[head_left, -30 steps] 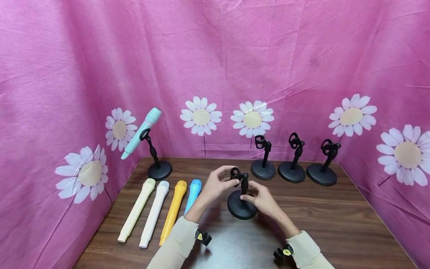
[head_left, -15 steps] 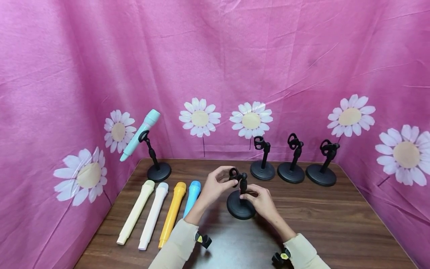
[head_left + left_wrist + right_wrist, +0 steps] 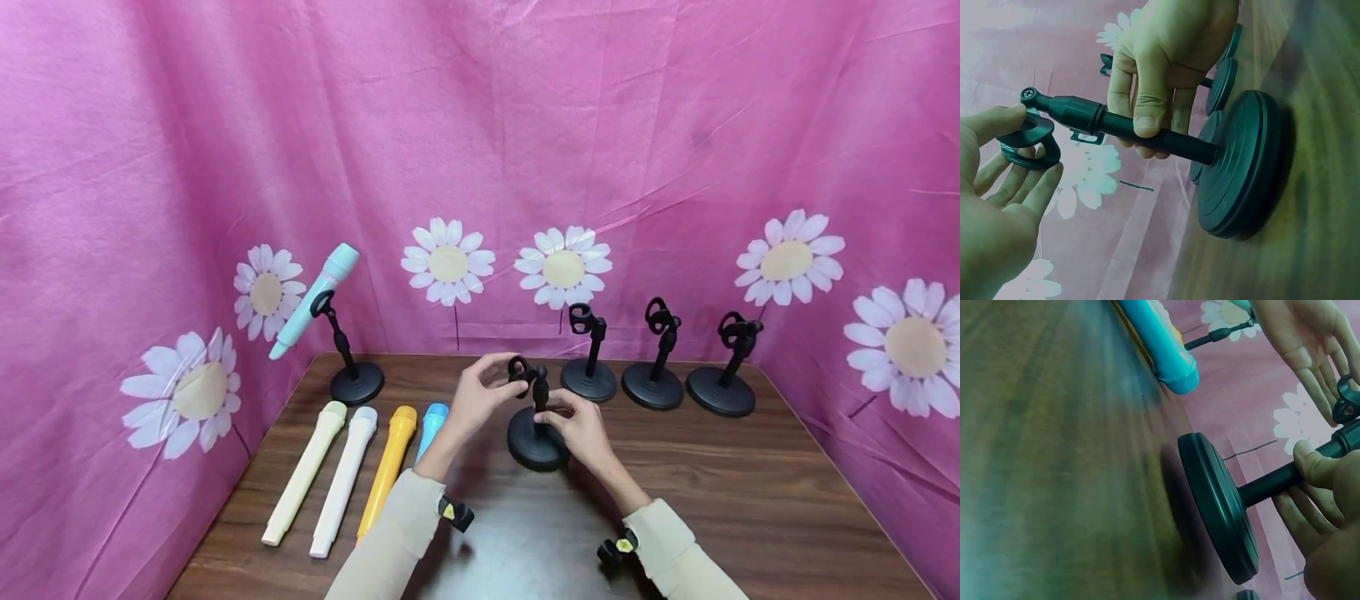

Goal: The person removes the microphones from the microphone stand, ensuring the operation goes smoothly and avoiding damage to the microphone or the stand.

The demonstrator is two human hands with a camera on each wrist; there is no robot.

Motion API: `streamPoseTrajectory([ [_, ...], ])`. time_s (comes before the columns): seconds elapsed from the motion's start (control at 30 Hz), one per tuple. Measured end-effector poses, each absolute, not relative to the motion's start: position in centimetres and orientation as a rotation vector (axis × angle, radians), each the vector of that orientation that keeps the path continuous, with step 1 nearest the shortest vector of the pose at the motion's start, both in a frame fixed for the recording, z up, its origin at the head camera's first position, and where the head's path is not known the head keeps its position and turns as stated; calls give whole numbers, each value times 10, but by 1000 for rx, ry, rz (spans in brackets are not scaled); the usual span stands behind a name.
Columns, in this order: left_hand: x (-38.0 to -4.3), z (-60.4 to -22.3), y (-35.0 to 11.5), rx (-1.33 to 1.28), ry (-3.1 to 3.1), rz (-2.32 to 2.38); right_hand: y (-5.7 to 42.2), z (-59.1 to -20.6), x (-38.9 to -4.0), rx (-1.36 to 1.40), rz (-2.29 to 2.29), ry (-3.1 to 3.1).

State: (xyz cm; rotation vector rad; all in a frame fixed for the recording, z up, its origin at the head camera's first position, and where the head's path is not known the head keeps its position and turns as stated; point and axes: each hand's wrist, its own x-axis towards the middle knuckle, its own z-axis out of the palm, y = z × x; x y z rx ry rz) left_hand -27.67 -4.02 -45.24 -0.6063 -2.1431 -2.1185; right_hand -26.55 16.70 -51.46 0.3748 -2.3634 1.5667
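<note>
A black desktop microphone stand (image 3: 536, 446) with a round base is between my two hands, roughly upright, its base close over the table. My left hand (image 3: 480, 402) pinches the clip (image 3: 1034, 134) at its top between thumb and fingers. Lower down, my right hand (image 3: 583, 429) grips the pole (image 3: 1275, 481), thumb on one side and fingers on the other. In the head view the clip is partly covered by the left fingertips.
Left on the wooden table (image 3: 720, 508) lie cream (image 3: 306, 471), white (image 3: 343, 479), orange (image 3: 388, 467) and blue (image 3: 432, 427) microphones. Behind them a stand (image 3: 357, 382) holds a mint microphone (image 3: 315, 300). Three stands (image 3: 588, 379) line the back right. A pink curtain (image 3: 480, 125) hangs behind.
Both hands have moved the stand slightly away from the person, its base now farther up in the head view. Their hold on clip and pole stays the same.
</note>
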Motion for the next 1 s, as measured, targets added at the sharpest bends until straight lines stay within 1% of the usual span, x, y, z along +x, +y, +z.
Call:
streamPoseTrajectory([
  [0.43, -323, -441, -40, -538, -2163, -1981, 154, -503, -310, 287, 1483, -2370],
  [0.63, -343, -437, -36, -522, -2146, -1998, 150, -500, -330, 236, 1473, -2353],
  [1.0, -369, -441, -34, -460, -2151, -2029, 147, -503, -361, 134, 1492, -2397],
])
